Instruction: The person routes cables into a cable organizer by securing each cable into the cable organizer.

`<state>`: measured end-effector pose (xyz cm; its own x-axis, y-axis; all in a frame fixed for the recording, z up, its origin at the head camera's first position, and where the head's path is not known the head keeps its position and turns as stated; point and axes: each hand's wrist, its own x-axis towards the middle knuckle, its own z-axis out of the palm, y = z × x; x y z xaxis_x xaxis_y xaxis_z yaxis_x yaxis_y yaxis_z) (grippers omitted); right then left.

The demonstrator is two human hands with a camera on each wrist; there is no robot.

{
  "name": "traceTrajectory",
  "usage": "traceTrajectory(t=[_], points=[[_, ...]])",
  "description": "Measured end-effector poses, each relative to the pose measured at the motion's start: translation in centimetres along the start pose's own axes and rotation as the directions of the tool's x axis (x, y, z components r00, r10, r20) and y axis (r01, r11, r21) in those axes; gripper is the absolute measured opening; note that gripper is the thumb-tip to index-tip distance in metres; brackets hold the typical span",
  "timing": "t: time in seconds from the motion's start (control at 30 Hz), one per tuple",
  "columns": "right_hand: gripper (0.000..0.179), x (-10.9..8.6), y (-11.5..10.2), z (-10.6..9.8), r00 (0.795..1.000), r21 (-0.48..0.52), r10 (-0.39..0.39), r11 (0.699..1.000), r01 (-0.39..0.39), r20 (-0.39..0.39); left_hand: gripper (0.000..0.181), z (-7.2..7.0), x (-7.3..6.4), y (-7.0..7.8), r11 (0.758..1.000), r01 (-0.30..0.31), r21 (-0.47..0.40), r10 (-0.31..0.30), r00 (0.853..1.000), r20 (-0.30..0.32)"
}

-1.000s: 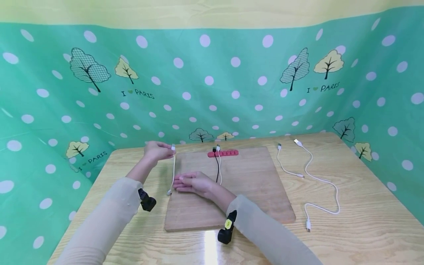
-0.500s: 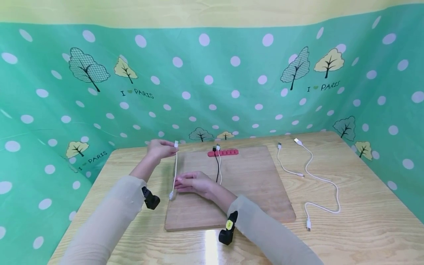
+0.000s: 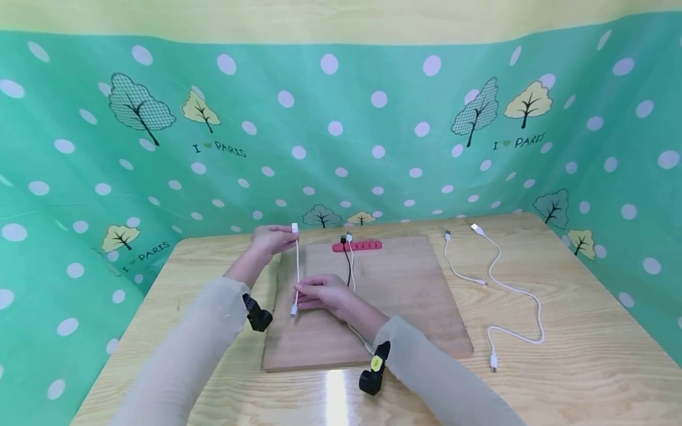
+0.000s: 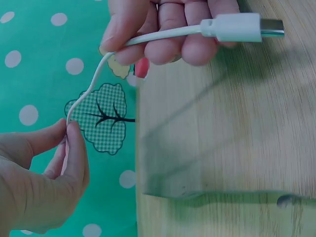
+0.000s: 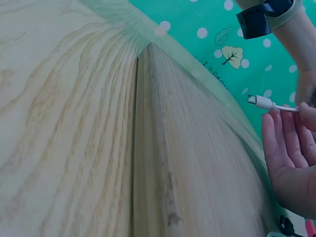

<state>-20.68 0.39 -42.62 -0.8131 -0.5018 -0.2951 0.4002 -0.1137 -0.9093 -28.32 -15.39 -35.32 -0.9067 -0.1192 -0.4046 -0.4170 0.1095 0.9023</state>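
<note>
A short white USB cable [image 3: 298,266] hangs stretched between my hands above the left part of the wooden board [image 3: 394,307]. My left hand [image 3: 270,239] pinches it just below the USB plug [image 3: 295,228], at the top. Lower down, my right hand [image 3: 322,294] holds it between thumb and fingers, near the small plug [image 4: 239,27] at the other end. In the left wrist view the cable bends between the two hands. The right wrist view has the small plug sticking out past my right hand's fingers [image 5: 284,140].
A red cable holder [image 3: 367,245] sits at the board's back edge, with a black cable [image 3: 349,266] and a white cable [image 3: 354,269] in it. Two more white cables, one short [image 3: 453,266] and one long [image 3: 519,290], lie on the table right of the board.
My left hand has moved right, bringing the white cable over the board. The right hand, earlier beside the cable's lower end, now holds it.
</note>
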Motion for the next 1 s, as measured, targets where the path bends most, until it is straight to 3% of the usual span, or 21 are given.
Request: traceTrajectory(t=[0.33,0.7,0.83,1.0], points=[[0.027,-1.1,-0.5,-1.4,0.986,-0.087,0.001,0.996,-0.015,-0.165,0.045,1.3,1.1,-0.4,0.998,-0.063,-0.029,0.065,0.997,0.046],[0.023,-2.5,-1.3,-2.8,0.965,-0.159,0.011,0.986,-0.055,-0.262,0.041,3.3,1.2,-0.4,0.987,-0.153,-0.044,0.156,0.986,0.052],[0.02,-3.0,-1.2,-3.8,0.942,-0.167,0.007,0.984,-0.067,-0.336,0.039,4.6,1.1,-0.5,0.981,-0.184,-0.065,0.187,0.981,0.044],[0.019,-3.9,-1.3,-4.7,0.917,-0.19,-0.018,0.98,-0.063,-0.398,0.037,6.3,1.4,-0.3,0.979,-0.182,-0.095,0.184,0.983,0.011]])
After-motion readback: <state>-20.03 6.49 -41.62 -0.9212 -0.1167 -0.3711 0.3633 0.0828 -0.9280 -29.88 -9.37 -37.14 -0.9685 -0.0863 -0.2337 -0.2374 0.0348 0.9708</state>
